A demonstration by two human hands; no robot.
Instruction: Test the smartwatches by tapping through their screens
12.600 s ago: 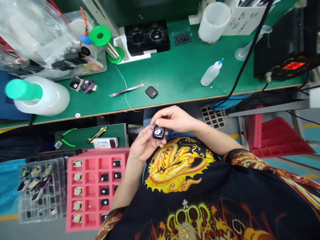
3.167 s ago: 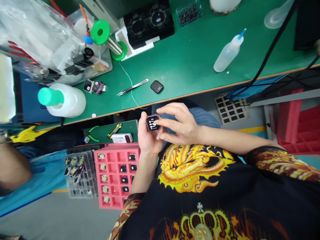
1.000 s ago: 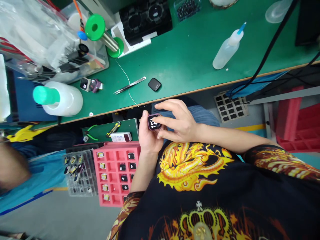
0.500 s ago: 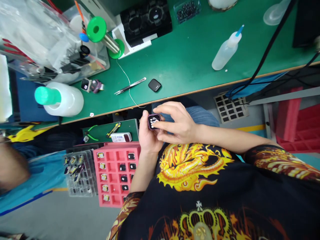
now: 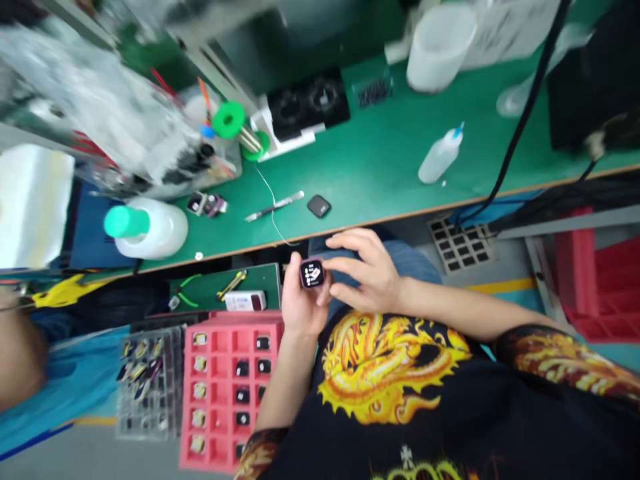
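Observation:
A small smartwatch without a strap (image 5: pixel 312 273), its screen lit, lies in my left hand (image 5: pixel 303 303), the thumb and fingers wrapped round its edges. My right hand (image 5: pixel 367 270) is just to the right with its fingers apart, the index fingertip near the watch's right side; whether it touches, I cannot tell. On the green bench (image 5: pixel 370 173) beyond my hands rests a dark square watch-shaped piece (image 5: pixel 319 206). A pair of tweezers (image 5: pixel 275 206) lies left of it, with a strand of solder wire across.
A pink compartment tray (image 5: pixel 220 400) with watch parts sits low on the left, beside a clear tray (image 5: pixel 145 400). A bottle with a green cap (image 5: pixel 165 230), a solder spool (image 5: pixel 240 130) and a dropper bottle (image 5: pixel 440 157) stand on the bench. Another person's arm (image 5: pixel 23 353) is far left.
The view has tilted up, so everything sits lower in it. My right index finger has moved off the watch's screen to its right side. The left hand still holds the watch.

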